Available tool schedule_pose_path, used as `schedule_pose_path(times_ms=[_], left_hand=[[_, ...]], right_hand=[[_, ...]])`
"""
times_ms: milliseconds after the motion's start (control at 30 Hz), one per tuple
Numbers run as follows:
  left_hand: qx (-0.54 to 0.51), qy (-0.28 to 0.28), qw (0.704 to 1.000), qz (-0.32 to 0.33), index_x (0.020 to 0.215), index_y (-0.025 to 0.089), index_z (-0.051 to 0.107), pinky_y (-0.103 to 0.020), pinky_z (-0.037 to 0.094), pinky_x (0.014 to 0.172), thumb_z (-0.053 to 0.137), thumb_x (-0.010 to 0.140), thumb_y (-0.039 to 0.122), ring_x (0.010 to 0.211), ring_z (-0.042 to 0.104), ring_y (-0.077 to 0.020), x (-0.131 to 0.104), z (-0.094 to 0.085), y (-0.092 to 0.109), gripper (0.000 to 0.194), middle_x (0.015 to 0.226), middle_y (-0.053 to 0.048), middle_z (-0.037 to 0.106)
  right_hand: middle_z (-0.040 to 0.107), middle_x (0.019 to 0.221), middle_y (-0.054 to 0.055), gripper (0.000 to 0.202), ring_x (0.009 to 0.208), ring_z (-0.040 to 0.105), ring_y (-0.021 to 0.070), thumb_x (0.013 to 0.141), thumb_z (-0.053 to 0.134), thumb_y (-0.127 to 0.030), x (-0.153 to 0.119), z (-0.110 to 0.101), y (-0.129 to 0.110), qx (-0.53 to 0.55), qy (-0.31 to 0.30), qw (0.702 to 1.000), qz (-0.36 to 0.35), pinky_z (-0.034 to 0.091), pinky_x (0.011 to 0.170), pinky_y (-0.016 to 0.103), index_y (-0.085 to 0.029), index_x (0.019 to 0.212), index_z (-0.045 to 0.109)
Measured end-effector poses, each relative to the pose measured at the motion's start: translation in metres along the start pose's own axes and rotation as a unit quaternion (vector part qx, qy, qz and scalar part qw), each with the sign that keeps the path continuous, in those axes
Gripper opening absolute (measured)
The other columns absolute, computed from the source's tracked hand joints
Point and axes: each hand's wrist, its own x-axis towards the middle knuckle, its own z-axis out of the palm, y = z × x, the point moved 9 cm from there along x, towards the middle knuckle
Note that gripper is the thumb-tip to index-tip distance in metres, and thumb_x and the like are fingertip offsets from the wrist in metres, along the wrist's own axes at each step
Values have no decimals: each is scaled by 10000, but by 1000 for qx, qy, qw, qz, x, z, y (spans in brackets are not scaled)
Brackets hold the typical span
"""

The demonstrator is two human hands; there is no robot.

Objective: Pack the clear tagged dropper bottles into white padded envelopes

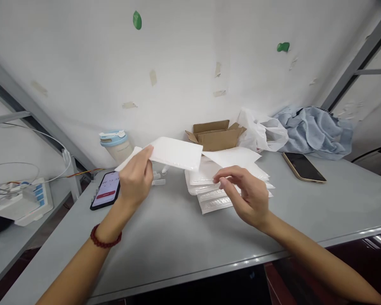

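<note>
A white padded envelope (pixel 178 153) is pinched in my left hand (pixel 136 176), raised above the desk, with a white flap sticking out on the hand's far left side. Right of it lies a stack of similar white padded envelopes (pixel 214 204), slightly fanned out. My right hand (pixel 246 195) is at the stack's right front part, thumb and index finger curled close together near the top envelope's edge; whether they grip it is hard to tell. Small clear-white pieces (pixel 158 182) lie on the desk behind my left hand.
On the grey desk (pixel 165 245) are a phone showing a timer (pixel 106 190), a blue-lidded cup (pixel 117 148), an open cardboard box (pixel 219 137), a white plastic bag (pixel 263 131), blue cloth (pixel 317 131) and a dark-screened phone (pixel 305 167). A power strip (pixel 34 203) sits far left.
</note>
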Motion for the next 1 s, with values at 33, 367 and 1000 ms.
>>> schedule_pose_path(times_ms=[33,367,1000], left_hand=[[-11,21,999,29,1171,178,607,-307,504,878,449,843,58,1018,652,-206,-8,-7,10,384,1100,-68,696],[23,53,998,-29,1198,194,600,-324,530,832,467,875,98,943,680,-221,-31,-23,-14,362,1032,-96,715],[-201,-223,931,208,1098,148,612,-407,490,934,504,886,151,1140,577,-244,-69,23,104,238,1169,-124,658]], right_hand=[[632,849,44,137,793,618,168,860,518,-135,1,-7,-9,-23,30,998,-55,519,606,306,-202,966,573],[617,1024,97,210,971,581,230,887,500,-292,23,-25,16,-203,38,978,-40,500,749,392,-201,1075,527],[272,1409,279,799,1329,177,457,735,614,-308,-36,66,53,-456,-351,815,-65,217,988,674,-91,1401,230]])
